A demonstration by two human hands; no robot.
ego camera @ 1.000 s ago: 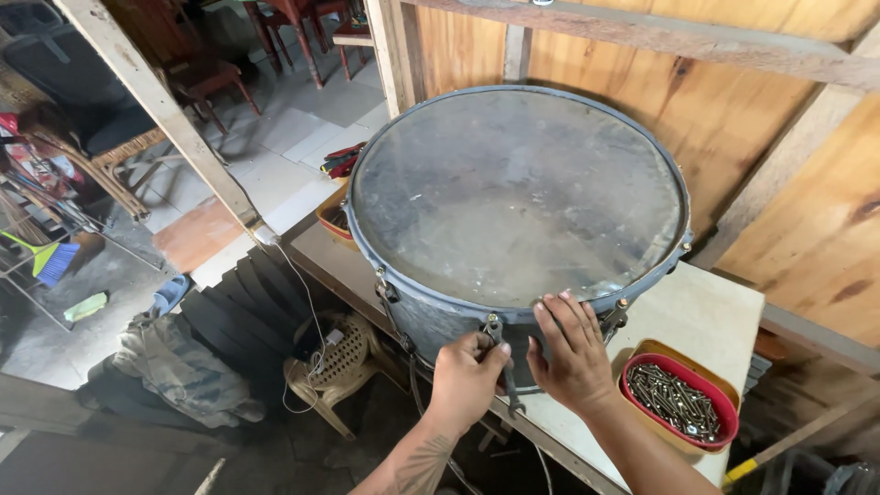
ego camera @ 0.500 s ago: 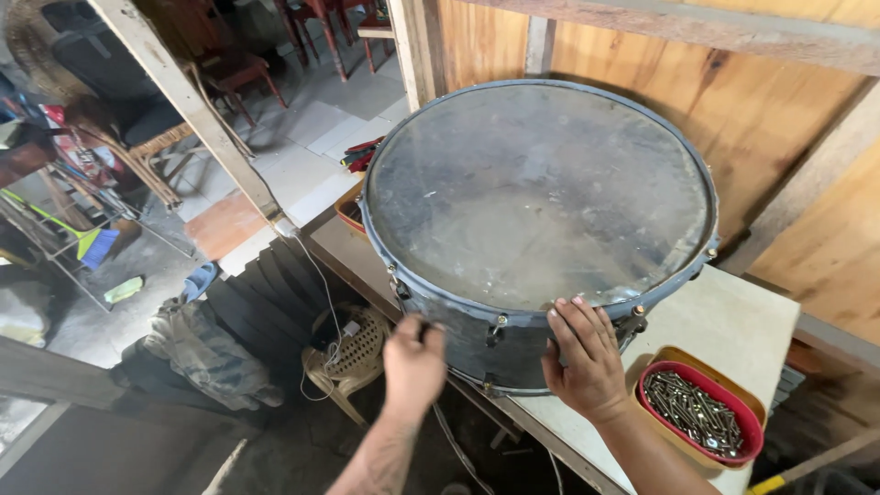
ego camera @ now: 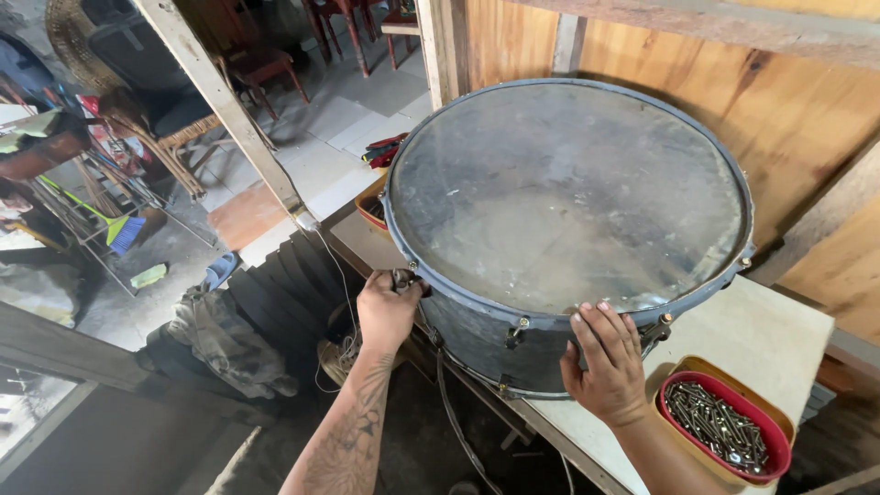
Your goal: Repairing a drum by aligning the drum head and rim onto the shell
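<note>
A large grey-blue drum (ego camera: 568,202) with a worn translucent skin stands on a pale workbench (ego camera: 761,325). My left hand (ego camera: 387,310) is closed around a small metal tool or tension lug at the drum's left side, by the rim. My right hand (ego camera: 607,359) lies flat with spread fingers on the near rim and shell, next to a metal lug. Exactly what the left hand grips is partly hidden by its fingers.
A red oval tray (ego camera: 724,426) full of dark screws sits in a yellow tray at the bench's right. An orange tray (ego camera: 371,203) with red-handled tools lies behind the drum. Wooden wall panels (ego camera: 807,110) stand behind, a wooden post (ego camera: 220,101) to the left, clutter on the floor below.
My left hand has moved leftward along the drum's side, from the near lug to one at the left edge. My right hand has stayed on the near rim.
</note>
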